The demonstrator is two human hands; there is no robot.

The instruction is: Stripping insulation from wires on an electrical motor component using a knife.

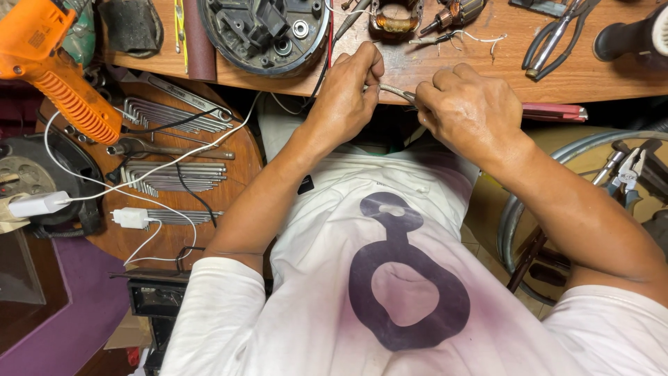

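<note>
A: Largest first. What carries the parts?

B: The wooden surface, across the top; on it a round dark motor housing, a copper-wound stator, and dark-handled pliers. Lower left, a round wooden stool top bearing rows of hex keys, with an orange heat gun above it.

A: And the hands?

B: Left hand and right hand meet just off the near edge of the surface. Each grip is closed, fingers pinched on one end of a thin pale wire that spans the short gap between them.

A: How would that wire handle?

B: Judged light and fairly stiff: it arcs rather than sags. Likely smooth, so a pinch near each end, as shown, seems the sound hold; sharp bending could kink it. Its exact make is too small to tell.
</note>
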